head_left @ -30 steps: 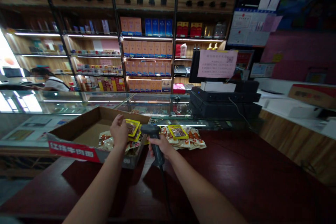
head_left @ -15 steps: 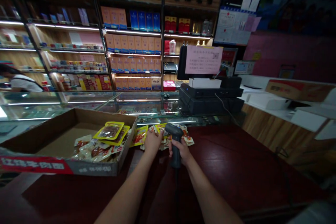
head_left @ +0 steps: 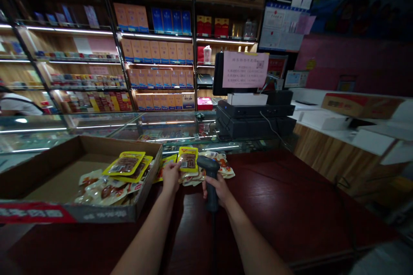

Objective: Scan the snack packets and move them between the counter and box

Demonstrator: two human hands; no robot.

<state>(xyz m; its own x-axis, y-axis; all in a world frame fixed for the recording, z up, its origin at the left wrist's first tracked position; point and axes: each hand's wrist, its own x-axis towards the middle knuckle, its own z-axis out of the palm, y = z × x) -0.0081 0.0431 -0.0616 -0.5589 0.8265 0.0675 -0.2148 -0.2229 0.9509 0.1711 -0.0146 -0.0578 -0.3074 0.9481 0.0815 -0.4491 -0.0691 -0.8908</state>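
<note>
My right hand (head_left: 218,189) is wrapped round the handle of a dark barcode scanner (head_left: 211,180), its cord running down toward me. A yellow-edged snack packet (head_left: 188,160) with a clear window is pinched at its lower left corner by my left hand (head_left: 171,176). The scanner's head is just right of that packet. Beneath and behind lie pale snack packets (head_left: 222,163) in a pile on the dark red counter. Another yellow packet (head_left: 166,166) lies left of the held one, partly behind my left hand.
A low cardboard box (head_left: 109,215) stands at the left, holding yellow packets (head_left: 125,165) and pale packets (head_left: 103,191). A till (head_left: 254,120) with a pink notice (head_left: 245,70) sits at the back of the counter (head_left: 274,206). A person (head_left: 19,103) is at the far left.
My left hand has moved left and now holds up a yellow-edged packet with its window side showing. The scanner has stayed in my right hand. The view has shifted slightly right.
</note>
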